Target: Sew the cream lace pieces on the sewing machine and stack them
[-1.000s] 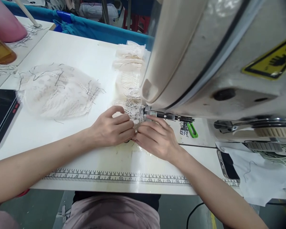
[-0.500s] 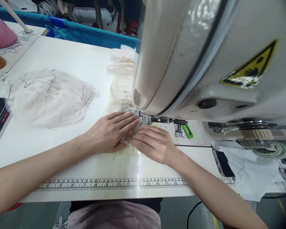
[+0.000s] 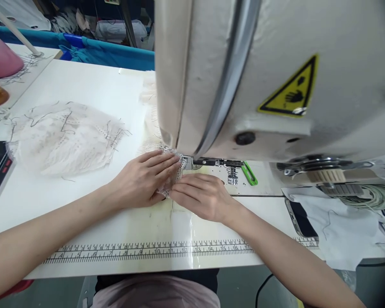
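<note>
A strip of cream lace fabric (image 3: 181, 167) passes under the head of a sewing machine (image 3: 208, 77), its near end between my hands. My left hand (image 3: 144, 177) lies flat on the lace, fingers stretched toward the presser area, the thumb partly tucked beneath. My right hand (image 3: 202, 194) pinches the near edge of the lace with its fingertips, just right of the left hand. The needle is hidden behind the machine head. More of the lace lies beyond the hands, partly covered by the machine.
On the left lies a pale fabric piece (image 3: 64, 141) with loose dark threads. A ruler strip (image 3: 157, 252) runs along the table's front edge. At right are a green thread clipper (image 3: 249, 173), a phone (image 3: 301, 218), white cloth (image 3: 336, 231) and a coil of cord (image 3: 368, 196).
The view has shifted, so the machine head sits farther left in the picture and covers more lace. Both hands keep nearly the same hold and place beside the machine.
</note>
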### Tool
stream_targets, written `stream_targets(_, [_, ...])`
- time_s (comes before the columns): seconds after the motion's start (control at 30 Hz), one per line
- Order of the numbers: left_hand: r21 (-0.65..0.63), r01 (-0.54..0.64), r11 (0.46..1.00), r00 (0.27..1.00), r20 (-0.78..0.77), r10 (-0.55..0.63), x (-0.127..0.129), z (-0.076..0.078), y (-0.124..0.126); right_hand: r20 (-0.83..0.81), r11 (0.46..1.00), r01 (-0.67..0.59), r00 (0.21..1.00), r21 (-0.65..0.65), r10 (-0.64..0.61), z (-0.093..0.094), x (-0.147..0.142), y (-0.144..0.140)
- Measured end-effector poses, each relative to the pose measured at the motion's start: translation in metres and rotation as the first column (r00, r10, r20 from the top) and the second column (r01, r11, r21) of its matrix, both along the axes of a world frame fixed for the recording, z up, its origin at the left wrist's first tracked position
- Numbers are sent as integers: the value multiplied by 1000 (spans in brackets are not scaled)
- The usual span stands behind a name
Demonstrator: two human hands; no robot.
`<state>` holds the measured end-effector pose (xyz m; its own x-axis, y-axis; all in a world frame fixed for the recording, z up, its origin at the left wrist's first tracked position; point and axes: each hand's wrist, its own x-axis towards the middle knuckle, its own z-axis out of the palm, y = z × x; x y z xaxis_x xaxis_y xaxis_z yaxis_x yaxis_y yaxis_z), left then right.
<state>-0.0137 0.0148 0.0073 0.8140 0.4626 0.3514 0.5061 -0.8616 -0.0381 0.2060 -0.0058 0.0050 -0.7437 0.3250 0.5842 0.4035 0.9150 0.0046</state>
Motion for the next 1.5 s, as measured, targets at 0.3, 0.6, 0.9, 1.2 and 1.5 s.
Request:
stream_targets(0.3, [10, -26, 1000, 1000, -12, 26, 2, 1, 0, -33, 998, 43, 999, 43, -42, 0, 2, 1])
stream_targets(0.6, [24, -37, 999, 999, -20, 37, 4, 0, -1, 38, 993, 120, 992, 15, -121, -1, 7, 0])
stream_targets(0.9, [0, -42, 999, 999, -25, 42, 5, 0, -1, 99, 975, 199, 977, -96, -190, -6, 18, 1])
stream_targets(1.2, [4, -60, 998, 997, -49, 60, 7, 1, -2, 111, 971, 230, 969, -71, -222, 1, 21, 5])
stream_targets(1.5, [11, -20, 1000, 998, -63, 21, 4, 0, -1, 124, 961, 248, 965, -123, -233, 1, 28, 9])
